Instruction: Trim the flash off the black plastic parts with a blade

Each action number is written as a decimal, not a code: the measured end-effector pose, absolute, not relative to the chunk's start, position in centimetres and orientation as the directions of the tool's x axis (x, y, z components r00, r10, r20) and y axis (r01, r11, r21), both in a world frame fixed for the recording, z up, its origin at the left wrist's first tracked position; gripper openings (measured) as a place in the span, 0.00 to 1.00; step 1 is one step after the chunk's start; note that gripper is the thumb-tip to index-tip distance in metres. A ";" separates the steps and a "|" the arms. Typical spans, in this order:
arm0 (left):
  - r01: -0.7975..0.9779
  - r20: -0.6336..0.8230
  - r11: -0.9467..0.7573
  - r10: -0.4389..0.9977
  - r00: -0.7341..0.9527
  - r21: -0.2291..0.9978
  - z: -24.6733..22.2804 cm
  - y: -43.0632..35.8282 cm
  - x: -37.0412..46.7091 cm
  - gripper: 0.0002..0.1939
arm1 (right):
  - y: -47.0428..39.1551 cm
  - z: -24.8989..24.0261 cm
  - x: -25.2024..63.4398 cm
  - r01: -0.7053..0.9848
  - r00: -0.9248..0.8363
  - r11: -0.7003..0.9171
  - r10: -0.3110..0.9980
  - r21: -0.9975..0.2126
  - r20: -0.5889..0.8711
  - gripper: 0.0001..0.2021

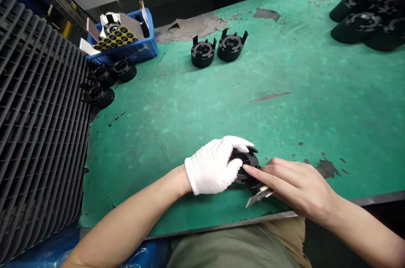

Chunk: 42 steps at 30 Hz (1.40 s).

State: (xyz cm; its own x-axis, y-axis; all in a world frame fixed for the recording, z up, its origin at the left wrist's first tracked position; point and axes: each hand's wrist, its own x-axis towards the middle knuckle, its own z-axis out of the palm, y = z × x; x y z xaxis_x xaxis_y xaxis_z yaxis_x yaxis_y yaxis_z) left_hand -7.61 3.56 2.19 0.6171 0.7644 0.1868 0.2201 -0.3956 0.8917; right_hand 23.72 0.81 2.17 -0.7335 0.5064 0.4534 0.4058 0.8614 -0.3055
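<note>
My left hand (217, 164), in a white glove, is closed around a round black plastic part (249, 159) near the table's front edge. Its thumb lies across the top of the part, and the fingers cover the far side. My bare right hand (297, 181) grips a utility knife (260, 195) whose metal blade sticks out below the fingers, pointing down and left. The right index finger is stretched out with its tip at the top of the black part. Most of the knife's handle is hidden by the palm.
Two similar black parts (203, 52) stand at the back middle of the green table (177, 112). Several more (360, 25) are grouped at the far right. A blue bin (139, 50) holds a sticker sheet, with black parts (98, 94) beside it. Stacked grey grids (38, 133) rise at the left.
</note>
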 end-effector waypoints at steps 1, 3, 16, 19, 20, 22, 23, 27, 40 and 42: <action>0.220 0.194 -0.402 0.764 0.616 0.889 2.1 3.5 -7.6 0.17 | 1.1 2.5 23.6 0.400 -0.738 0.858 0.510 -0.321 0.441 0.37; 0.219 0.206 -0.418 0.759 0.618 0.882 2.0 3.5 -7.6 0.18 | 1.9 3.6 23.4 0.400 -0.765 0.865 0.497 -0.303 0.409 0.27; 0.216 0.191 -0.397 0.764 0.616 0.892 1.4 3.6 -7.5 0.27 | 4.8 6.8 22.0 0.379 -0.849 0.898 0.433 -0.222 0.304 0.11; 0.209 0.188 -0.392 0.761 0.621 0.896 1.6 3.6 -7.5 0.27 | 4.7 6.1 22.5 0.364 -0.840 0.890 0.441 -0.274 0.316 0.08; 0.205 0.184 -0.386 0.760 0.624 0.899 1.6 3.6 -7.5 0.27 | 4.6 5.9 22.6 0.364 -0.841 0.887 0.444 -0.285 0.309 0.09; 0.199 0.177 -0.375 0.761 0.624 0.906 1.6 3.6 -7.5 0.25 | 4.5 5.6 22.8 0.369 -0.841 0.879 0.454 -0.302 0.296 0.15; 0.197 0.179 -0.374 0.762 0.623 0.906 1.6 3.6 -7.5 0.25 | 4.5 5.5 22.8 0.373 -0.836 0.875 0.462 -0.310 0.297 0.16; 0.191 0.212 -0.411 0.751 0.625 0.891 1.4 3.7 -7.5 0.25 | 4.6 5.4 22.8 0.351 -0.838 0.872 0.455 -0.340 0.300 0.12; 0.209 0.192 -0.408 0.745 0.639 0.889 1.6 3.8 -7.6 0.26 | 3.5 4.2 24.0 0.362 -0.839 0.915 0.403 -0.179 0.364 0.24; 0.218 0.181 -0.404 0.744 0.643 0.888 1.6 3.8 -7.6 0.26 | 3.2 4.3 24.1 0.385 -0.846 0.906 0.423 -0.177 0.325 0.28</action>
State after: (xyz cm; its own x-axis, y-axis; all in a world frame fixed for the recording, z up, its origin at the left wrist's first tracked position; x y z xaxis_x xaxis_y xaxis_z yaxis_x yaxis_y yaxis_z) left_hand -7.57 3.79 1.56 0.6431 0.7442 0.1807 0.2178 -0.4040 0.8885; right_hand 24.15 3.24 4.31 -0.8460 0.4227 0.3250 0.3846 0.9059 -0.1770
